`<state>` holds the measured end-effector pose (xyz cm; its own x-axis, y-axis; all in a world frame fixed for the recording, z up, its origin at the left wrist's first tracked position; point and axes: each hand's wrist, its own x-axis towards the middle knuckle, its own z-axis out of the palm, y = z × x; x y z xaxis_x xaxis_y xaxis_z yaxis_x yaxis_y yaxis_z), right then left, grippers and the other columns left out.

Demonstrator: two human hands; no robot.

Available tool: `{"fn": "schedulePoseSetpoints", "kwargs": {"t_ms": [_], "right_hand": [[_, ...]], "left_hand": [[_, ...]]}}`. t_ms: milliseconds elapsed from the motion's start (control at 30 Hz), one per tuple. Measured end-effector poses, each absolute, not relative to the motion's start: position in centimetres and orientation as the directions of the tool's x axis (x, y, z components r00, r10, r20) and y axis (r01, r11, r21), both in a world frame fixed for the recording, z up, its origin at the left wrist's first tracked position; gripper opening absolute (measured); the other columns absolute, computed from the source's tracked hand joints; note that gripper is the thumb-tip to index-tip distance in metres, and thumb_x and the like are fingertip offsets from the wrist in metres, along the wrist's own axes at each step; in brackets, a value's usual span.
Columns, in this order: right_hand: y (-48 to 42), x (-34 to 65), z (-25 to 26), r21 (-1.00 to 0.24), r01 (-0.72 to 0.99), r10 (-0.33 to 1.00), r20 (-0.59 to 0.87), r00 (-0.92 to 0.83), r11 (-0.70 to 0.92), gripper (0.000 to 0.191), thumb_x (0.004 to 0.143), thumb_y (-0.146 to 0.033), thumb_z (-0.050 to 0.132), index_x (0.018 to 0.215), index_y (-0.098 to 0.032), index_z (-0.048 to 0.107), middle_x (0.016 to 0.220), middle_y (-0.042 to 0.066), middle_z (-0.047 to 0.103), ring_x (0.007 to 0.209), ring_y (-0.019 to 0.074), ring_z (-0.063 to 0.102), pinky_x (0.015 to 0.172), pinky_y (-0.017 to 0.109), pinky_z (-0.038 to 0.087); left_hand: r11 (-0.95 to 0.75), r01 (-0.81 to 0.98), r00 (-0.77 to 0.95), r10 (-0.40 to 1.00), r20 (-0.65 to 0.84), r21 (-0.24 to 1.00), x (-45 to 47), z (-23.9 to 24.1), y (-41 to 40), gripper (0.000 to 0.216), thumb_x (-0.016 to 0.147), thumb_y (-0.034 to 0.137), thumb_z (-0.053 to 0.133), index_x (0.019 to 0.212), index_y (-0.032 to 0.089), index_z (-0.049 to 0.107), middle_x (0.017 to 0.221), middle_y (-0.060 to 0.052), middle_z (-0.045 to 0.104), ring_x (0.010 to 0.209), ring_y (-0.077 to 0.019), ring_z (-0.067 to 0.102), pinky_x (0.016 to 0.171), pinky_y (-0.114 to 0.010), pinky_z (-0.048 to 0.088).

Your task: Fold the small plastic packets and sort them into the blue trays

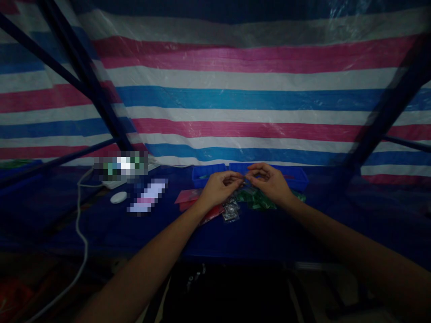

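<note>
A small item (245, 180) sits pinched between the fingertips of both hands, too dark and too small to tell what it is. The left hand (220, 186) is curled nearly closed, its thumb and forefinger pressed on the item's left end. The right hand (269, 181) mirrors it, fingers bent in and its tips gripping the right end, so the two hands meet tip to tip above the table.

Just under the right hand lies a heap of green packets (261, 200). Below the left hand, towards the wrist, lie a few clear plastic bags (231, 211), and beside them, under the left wrist and out to its left, some red packets (187, 196). Straight beyond the knuckles of the left hand stands a blue tray (207, 174); a second blue tray (298, 177) stands beyond and to the right of the right hand.

All of it rests on a blue table (134, 233). Well to the left of the left hand lies a white oval object (118, 197), and further left a white cable (81, 224) runs down off the table edge. Behind everything hangs a striped tarp (235, 89) in pink, white and blue, crossed by dark frame poles (84, 67)
</note>
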<state>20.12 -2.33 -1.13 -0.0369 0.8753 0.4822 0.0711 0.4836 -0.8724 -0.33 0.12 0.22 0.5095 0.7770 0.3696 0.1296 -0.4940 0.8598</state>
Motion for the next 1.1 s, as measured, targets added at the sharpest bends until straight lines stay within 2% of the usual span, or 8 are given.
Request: {"fn": "schedulePoseSetpoints", "kwargs": {"t_ms": [167, 367, 600, 733, 900, 1100], "right_hand": [[-2.58, 20.02, -0.72, -0.875, 0.079, 0.879, 0.474, -0.052, 0.477, 0.034, 0.078, -0.033, 0.076, 0.108, -0.020, 0.064, 0.098, 0.007, 0.073, 0.093, 0.0207, 0.071, 0.086, 0.037, 0.058], [-2.72, 19.95, -0.79, -0.888, 0.066, 0.890, 0.449, -0.081, 0.454, 0.038, 0.077, -0.035, 0.079, 0.109, -0.020, 0.065, 0.095, 0.007, 0.074, 0.090, 0.0209, 0.072, 0.084, 0.038, 0.058], [-2.92, 19.68, -0.81, -0.908, 0.038, 0.907, 0.415, -0.069, 0.418, 0.039, 0.073, -0.039, 0.083, 0.103, -0.021, 0.067, 0.092, 0.006, 0.076, 0.083, 0.0204, 0.072, 0.080, 0.036, 0.058], [-3.11, 19.38, -0.88, -0.886, 0.027, 0.886, 0.464, 0.015, 0.463, 0.035, 0.072, -0.040, 0.083, 0.095, -0.021, 0.065, 0.090, 0.006, 0.075, 0.086, 0.0212, 0.072, 0.081, 0.035, 0.058], [-3.28, 19.32, -0.76, -0.861, 0.053, 0.861, 0.508, 0.035, 0.506, 0.032, 0.075, -0.040, 0.082, 0.094, -0.021, 0.065, 0.090, 0.006, 0.073, 0.087, 0.0205, 0.071, 0.081, 0.034, 0.058], [-3.32, 19.62, -0.35, -0.851, 0.070, 0.849, 0.525, 0.069, 0.521, 0.034, 0.075, -0.039, 0.081, 0.098, -0.020, 0.065, 0.091, 0.007, 0.073, 0.089, 0.0211, 0.071, 0.082, 0.036, 0.058]], "left_hand": [[-0.460, 0.087, 0.517, 0.779, 0.355, 0.884, -0.28, 0.11, 0.20, 0.031, 0.086, 0.026, 0.067, 0.117, 0.020, 0.062, 0.100, -0.009, 0.076, 0.086, -0.0187, 0.073, 0.083, -0.036, 0.058], [-0.478, 0.084, 0.527, 0.766, 0.367, 0.875, -0.32, 0.28, 0.15, 0.039, 0.081, 0.026, 0.072, 0.118, 0.019, 0.061, 0.100, -0.009, 0.074, 0.084, -0.0182, 0.071, 0.080, -0.034, 0.058], [-0.519, 0.104, 0.515, 0.758, 0.400, 0.849, -0.31, 0.04, 0.10, 0.022, 0.082, 0.020, 0.066, 0.104, 0.016, 0.064, 0.097, -0.009, 0.072, 0.083, -0.0161, 0.070, 0.078, -0.031, 0.056], [-0.505, 0.074, 0.475, 0.776, 0.415, 0.860, -0.13, 0.01, 0.14, 0.024, 0.081, 0.018, 0.066, 0.105, 0.015, 0.061, 0.093, -0.008, 0.072, 0.083, -0.0158, 0.071, 0.076, -0.029, 0.056], [-0.504, 0.061, 0.496, 0.764, 0.412, 0.861, -0.12, 0.06, 0.09, 0.031, 0.083, 0.022, 0.069, 0.114, 0.017, 0.062, 0.096, -0.008, 0.071, 0.081, -0.0154, 0.069, 0.075, -0.029, 0.055], [-0.475, 0.020, 0.487, 0.773, 0.407, 0.880, -0.08, -0.04, 0.33, 0.036, 0.083, 0.030, 0.075, 0.114, 0.017, 0.063, 0.096, -0.009, 0.070, 0.081, -0.0162, 0.068, 0.074, -0.030, 0.054]]}}
